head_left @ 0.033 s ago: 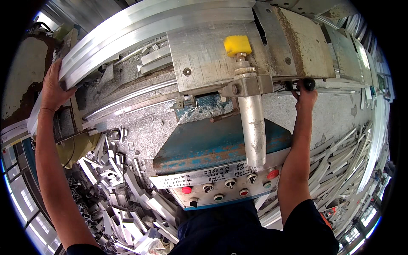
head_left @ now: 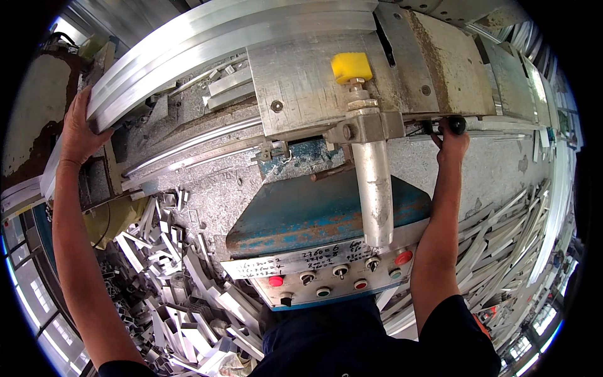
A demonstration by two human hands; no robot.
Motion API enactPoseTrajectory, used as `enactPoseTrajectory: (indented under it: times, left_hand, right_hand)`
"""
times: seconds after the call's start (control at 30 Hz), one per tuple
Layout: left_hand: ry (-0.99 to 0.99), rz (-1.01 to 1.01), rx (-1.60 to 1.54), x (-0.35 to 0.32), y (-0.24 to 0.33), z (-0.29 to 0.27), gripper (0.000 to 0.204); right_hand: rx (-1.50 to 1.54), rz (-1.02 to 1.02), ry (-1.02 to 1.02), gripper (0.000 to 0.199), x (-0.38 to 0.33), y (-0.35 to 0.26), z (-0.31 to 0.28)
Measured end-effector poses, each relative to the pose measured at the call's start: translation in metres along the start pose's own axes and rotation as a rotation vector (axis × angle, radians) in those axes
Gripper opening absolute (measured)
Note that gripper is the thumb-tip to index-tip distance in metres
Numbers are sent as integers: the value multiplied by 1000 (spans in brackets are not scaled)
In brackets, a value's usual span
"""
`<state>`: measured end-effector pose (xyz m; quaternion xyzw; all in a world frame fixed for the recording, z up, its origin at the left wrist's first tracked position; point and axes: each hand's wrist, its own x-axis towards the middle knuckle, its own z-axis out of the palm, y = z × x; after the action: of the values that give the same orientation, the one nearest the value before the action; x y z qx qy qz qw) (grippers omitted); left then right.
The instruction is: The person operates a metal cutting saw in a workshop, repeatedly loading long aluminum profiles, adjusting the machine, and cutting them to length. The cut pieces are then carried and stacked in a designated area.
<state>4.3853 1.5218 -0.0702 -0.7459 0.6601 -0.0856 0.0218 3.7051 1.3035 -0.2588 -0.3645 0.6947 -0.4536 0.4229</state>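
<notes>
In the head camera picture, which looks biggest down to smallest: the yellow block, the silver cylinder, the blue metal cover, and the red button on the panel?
Largest to smallest, as they look in the head view:
1. blue metal cover
2. silver cylinder
3. yellow block
4. red button
The wide lens bends things and the cylinder sits nearer the camera, so real sizes may differ.

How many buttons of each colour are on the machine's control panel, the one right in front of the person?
Counting the round buttons and knobs on the control panel:
Red buttons: 3
Green buttons: 2
Silver switch knobs: 3
Black knob: 1
Total: 9
</notes>
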Motion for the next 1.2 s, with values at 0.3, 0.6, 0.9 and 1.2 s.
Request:
enactPoseTrajectory:
  times: [0.3, 0.6, 0.9, 1.2]
  left_hand:
    - [-29, -26, -33, 3, 7, -5, 101]
    - [-2, -40, 1, 2, 20, -9, 96]
    - [35, 2, -3, 2, 20, -9, 90]
    - [6, -12, -32, 4, 20, -9, 90]
  right_hand:
    - [-1, -57, 1, 22, -2, 2, 0]
    - [42, -60, -16, 22, -3, 3, -1]
    - [-43, -65, -37, 21, 8, 10, -7]
    - [-50, -94, -58, 23, 6, 9, -8]
